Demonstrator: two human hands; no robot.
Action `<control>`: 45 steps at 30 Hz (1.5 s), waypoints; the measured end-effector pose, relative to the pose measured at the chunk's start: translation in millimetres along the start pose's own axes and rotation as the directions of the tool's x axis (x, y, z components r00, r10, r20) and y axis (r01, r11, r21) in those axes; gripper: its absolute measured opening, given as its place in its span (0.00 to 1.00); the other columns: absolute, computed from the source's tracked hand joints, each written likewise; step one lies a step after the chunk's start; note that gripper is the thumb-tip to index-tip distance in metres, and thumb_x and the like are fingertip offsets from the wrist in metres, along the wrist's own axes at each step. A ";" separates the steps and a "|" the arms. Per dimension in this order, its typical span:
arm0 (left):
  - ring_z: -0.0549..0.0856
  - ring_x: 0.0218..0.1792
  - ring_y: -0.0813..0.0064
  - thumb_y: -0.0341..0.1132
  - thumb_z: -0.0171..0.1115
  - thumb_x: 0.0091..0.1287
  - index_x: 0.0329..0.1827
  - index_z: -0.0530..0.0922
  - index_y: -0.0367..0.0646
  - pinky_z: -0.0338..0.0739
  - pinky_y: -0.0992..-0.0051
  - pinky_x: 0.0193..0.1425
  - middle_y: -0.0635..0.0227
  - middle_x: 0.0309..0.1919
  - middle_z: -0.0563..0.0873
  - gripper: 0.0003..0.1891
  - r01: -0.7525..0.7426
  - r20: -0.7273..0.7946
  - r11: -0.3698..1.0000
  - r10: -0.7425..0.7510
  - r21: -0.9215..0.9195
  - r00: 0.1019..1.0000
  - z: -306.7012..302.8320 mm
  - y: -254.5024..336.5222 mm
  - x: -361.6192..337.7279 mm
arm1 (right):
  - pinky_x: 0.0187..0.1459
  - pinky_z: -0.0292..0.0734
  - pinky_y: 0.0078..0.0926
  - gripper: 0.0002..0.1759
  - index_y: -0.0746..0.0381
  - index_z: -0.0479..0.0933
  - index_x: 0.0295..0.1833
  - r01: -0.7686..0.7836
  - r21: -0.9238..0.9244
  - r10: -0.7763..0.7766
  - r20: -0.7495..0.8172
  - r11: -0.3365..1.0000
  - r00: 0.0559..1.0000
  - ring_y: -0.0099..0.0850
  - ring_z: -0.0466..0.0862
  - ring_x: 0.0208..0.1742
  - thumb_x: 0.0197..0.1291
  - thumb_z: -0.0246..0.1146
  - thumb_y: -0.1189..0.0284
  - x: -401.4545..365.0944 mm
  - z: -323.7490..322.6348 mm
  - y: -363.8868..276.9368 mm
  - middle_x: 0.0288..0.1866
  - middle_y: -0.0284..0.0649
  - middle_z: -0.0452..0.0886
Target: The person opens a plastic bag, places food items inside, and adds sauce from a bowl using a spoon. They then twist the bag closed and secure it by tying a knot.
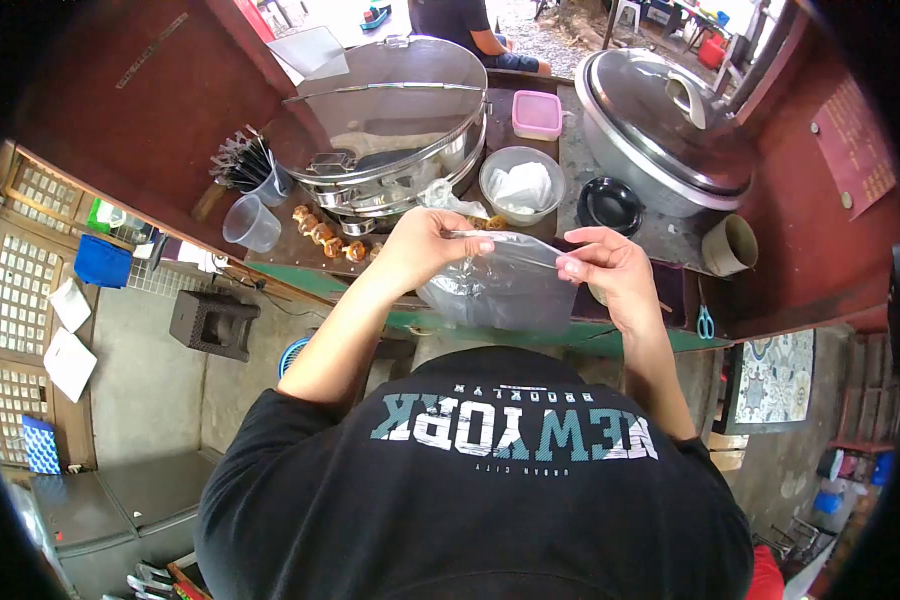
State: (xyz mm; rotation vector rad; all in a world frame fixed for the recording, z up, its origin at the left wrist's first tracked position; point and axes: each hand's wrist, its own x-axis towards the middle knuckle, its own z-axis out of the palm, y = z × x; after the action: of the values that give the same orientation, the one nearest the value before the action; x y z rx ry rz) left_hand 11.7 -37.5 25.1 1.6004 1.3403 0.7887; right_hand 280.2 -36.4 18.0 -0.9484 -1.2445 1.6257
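Note:
A clear plastic bag [505, 290] hangs over the counter's near edge, stretched between my two hands. My left hand [432, 245] pinches its top edge at the left. At the right end of that edge, my right hand [610, 268] grips the bag between thumb and fingers. Just beyond the bag sits a clear bowl [522, 186] with white material inside. Skewered browned pieces [320, 234] lie to the left of my left hand, and crumpled clear plastic [450, 197] is behind it.
A round steel pan with a lid [390, 110] stands at the back left, and a large lidded pot [660, 130] at the back right. A black bowl [610, 206], pink-lidded box [537, 114], plastic cup [252, 224] and blue scissors [705, 322] surround the work area. A person [460, 30] sits beyond.

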 end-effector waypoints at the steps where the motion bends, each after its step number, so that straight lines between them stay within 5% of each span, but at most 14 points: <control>1: 0.77 0.26 0.88 0.39 0.74 0.54 0.35 0.85 0.36 0.70 0.82 0.30 0.72 0.25 0.84 0.14 -0.016 -0.017 1.000 0.016 -0.025 1.000 2.1 -5.2 2.4 | 0.35 0.75 0.17 0.16 0.66 0.77 0.47 0.038 0.017 -0.038 -0.009 0.999 0.999 0.23 0.83 0.33 0.51 0.68 0.82 1.4 -0.4 4.9 0.32 0.40 0.85; 3: 0.79 0.36 0.76 0.41 0.75 0.52 0.38 0.81 0.39 0.71 0.73 0.43 0.70 0.31 0.81 0.18 -0.138 -0.257 0.958 0.203 0.250 0.945 17.1 1.7 1.7 | 0.34 0.74 0.16 0.15 0.65 0.77 0.44 0.078 0.021 -0.077 -0.057 0.997 0.995 0.22 0.83 0.31 0.49 0.69 0.82 3.1 1.3 11.4 0.30 0.38 0.84; 5: 0.77 0.43 0.67 0.42 0.75 0.50 0.39 0.78 0.41 0.68 0.66 0.50 0.68 0.34 0.78 0.19 -0.212 -0.405 0.707 0.595 0.675 0.695 32.4 26.5 -13.2 | 0.32 0.72 0.15 0.14 0.64 0.76 0.41 0.080 -0.003 -0.080 -0.133 0.997 0.988 0.20 0.81 0.29 0.48 0.69 0.83 3.8 7.8 16.1 0.27 0.37 0.83; 7: 0.77 0.42 0.66 0.44 0.75 0.48 0.33 0.75 0.42 0.67 0.65 0.47 0.67 0.31 0.75 0.20 -0.278 -0.300 0.748 0.535 0.602 0.790 42.2 29.0 -26.0 | 0.31 0.71 0.13 0.13 0.63 0.75 0.38 0.107 0.019 -0.103 -0.151 0.994 0.983 0.18 0.79 0.27 0.48 0.70 0.82 6.3 14.1 27.0 0.26 0.33 0.81; 9: 0.79 0.34 0.77 0.42 0.73 0.54 0.34 0.77 0.40 0.69 0.75 0.38 0.71 0.28 0.80 0.16 -0.058 0.092 0.970 0.036 0.238 0.995 51.7 37.5 -28.4 | 0.31 0.71 0.13 0.12 0.63 0.75 0.38 0.114 -0.037 -0.118 -0.148 0.993 0.982 0.17 0.78 0.27 0.48 0.70 0.82 5.9 21.6 34.7 0.26 0.32 0.81; 13: 0.79 0.31 0.83 0.38 0.68 0.60 0.39 0.80 0.40 0.71 0.82 0.36 0.74 0.28 0.83 0.11 0.076 0.117 0.958 -0.045 -0.278 0.992 65.6 10.6 -19.9 | 0.35 0.73 0.14 0.11 0.65 0.76 0.39 0.142 0.088 -0.136 -0.065 0.986 0.989 0.17 0.79 0.30 0.50 0.70 0.81 3.1 33.4 40.3 0.29 0.33 0.82; 16: 0.81 0.33 0.81 0.33 0.60 0.64 0.42 0.79 0.41 0.76 0.80 0.42 0.70 0.33 0.84 0.07 0.124 0.125 0.733 -0.054 -0.669 0.991 59.3 0.7 -18.2 | 0.35 0.73 0.14 0.07 0.67 0.79 0.37 0.073 -0.059 -0.081 -0.161 0.996 0.984 0.18 0.80 0.30 0.52 0.68 0.80 5.6 27.1 38.3 0.31 0.35 0.83; 20: 0.78 0.28 0.80 0.37 0.48 0.67 0.35 0.70 0.46 0.73 0.82 0.37 0.70 0.24 0.77 0.06 0.193 0.185 0.037 -0.156 -0.980 0.970 43.2 -4.7 -11.4 | 0.33 0.74 0.18 0.05 0.68 0.80 0.32 0.003 -0.307 -0.052 -0.154 0.952 0.987 0.19 0.80 0.28 0.54 0.68 0.77 6.8 20.3 47.8 0.26 0.36 0.83; 23: 0.68 0.21 0.81 0.36 0.47 0.67 0.33 0.69 0.47 0.66 0.80 0.30 0.75 0.19 0.68 0.06 0.309 0.322 0.105 0.158 -0.945 0.933 32.4 -36.2 0.3 | 0.32 0.74 0.19 0.07 0.67 0.79 0.32 -0.031 -0.503 -0.056 -0.156 0.864 0.986 0.19 0.79 0.26 0.53 0.69 0.75 9.7 18.7 56.4 0.25 0.36 0.83; 25: 0.64 0.25 0.82 0.40 0.54 0.66 0.39 0.70 0.46 0.64 0.80 0.31 0.77 0.23 0.66 0.08 0.040 -0.094 0.672 -0.162 -0.740 0.982 51.1 -9.8 -9.2 | 0.30 0.73 0.19 0.07 0.66 0.79 0.30 -0.017 -0.514 -0.074 -0.156 0.858 0.985 0.18 0.77 0.25 0.51 0.70 0.75 6.9 26.1 50.0 0.23 0.35 0.81; 27: 0.69 0.30 0.79 0.37 0.62 0.62 0.48 0.70 0.42 0.70 0.79 0.39 0.75 0.26 0.69 0.16 -0.264 -0.370 0.964 0.241 -0.013 0.897 66.6 2.1 -18.7 | 0.30 0.72 0.19 0.07 0.66 0.78 0.30 -0.012 -0.494 -0.070 -0.148 0.870 0.987 0.17 0.77 0.25 0.51 0.70 0.75 6.9 30.0 48.0 0.22 0.34 0.81; 33: 0.82 0.33 0.62 0.25 0.62 0.49 0.38 0.80 0.42 0.76 0.67 0.37 0.61 0.27 0.81 0.12 -0.017 -0.284 0.928 0.131 0.372 0.950 55.8 -30.4 -2.2 | 0.32 0.73 0.19 0.08 0.64 0.77 0.35 -0.105 -0.435 0.131 0.031 0.895 0.991 0.19 0.77 0.27 0.50 0.70 0.76 4.0 23.6 44.2 0.26 0.34 0.79; 40: 0.81 0.36 0.52 0.22 0.59 0.50 0.41 0.76 0.43 0.75 0.57 0.40 0.56 0.36 0.79 0.14 -0.281 -0.100 0.780 0.400 0.559 0.911 66.2 -12.2 -7.3 | 0.41 0.77 0.38 0.16 0.64 0.77 0.43 0.435 -0.846 -0.484 0.254 0.307 0.837 0.46 0.81 0.36 0.45 0.68 0.74 6.3 45.8 35.2 0.35 0.45 0.78; 45: 0.82 0.34 0.53 0.22 0.59 0.50 0.44 0.76 0.43 0.76 0.61 0.39 0.57 0.35 0.81 0.16 -0.117 -0.278 0.793 0.342 0.598 0.897 62.1 -4.0 -6.8 | 0.37 0.77 0.27 0.06 0.66 0.79 0.35 0.084 -0.598 -0.199 -0.129 0.797 0.972 0.32 0.83 0.34 0.56 0.56 0.79 4.2 37.6 37.0 0.31 0.42 0.81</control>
State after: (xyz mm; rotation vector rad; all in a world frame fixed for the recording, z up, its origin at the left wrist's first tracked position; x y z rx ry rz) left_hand 63.4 -57.8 -3.7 2.2043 1.7950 0.9329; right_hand 237.5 -49.7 -10.3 -1.3122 -1.6855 1.0012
